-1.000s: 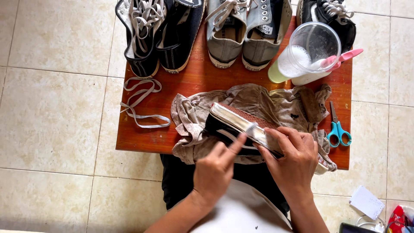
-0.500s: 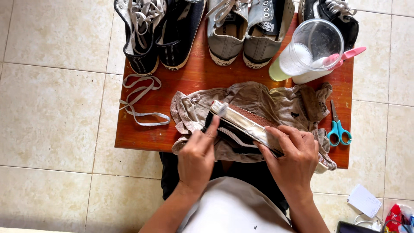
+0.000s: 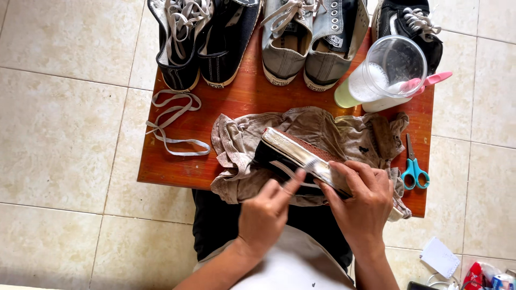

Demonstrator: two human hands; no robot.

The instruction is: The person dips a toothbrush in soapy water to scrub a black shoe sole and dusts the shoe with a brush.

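The right hand [image 3: 363, 207] is gripping a black sneaker [image 3: 301, 158] turned on its side, its fingers wrapping over the pale rubber sole edge near the heel end, so its grip is closing on the shoe. The left hand [image 3: 266, 212] is holding a small brush [image 3: 307, 167] with thumb and forefinger pinching it, and the tip is touching the sole's edge just beside the right fingers. The sneaker is lying on a crumpled beige rag [image 3: 322, 134] spread over the near half of a small reddish wooden counter [image 3: 236, 102], right in front of the person's lap.

Along the far edge of the counter, a pair of black canvas sneakers [image 3: 207, 37] is sitting at the left, a grey pair [image 3: 312, 40] in the middle, and another black shoe [image 3: 411, 27] at the right. A clear plastic jug [image 3: 384, 75] holding white liquid is standing beside the grey pair, with a pink handle [image 3: 430, 81] resting on its rim. A loose grey shoelace [image 3: 172, 121] is curling on the counter's left side, well apart from the hands. Blue-handled scissors [image 3: 413, 164] are lying at the right edge, near the rag. The counter is standing on a cream tiled floor [image 3: 64, 107].
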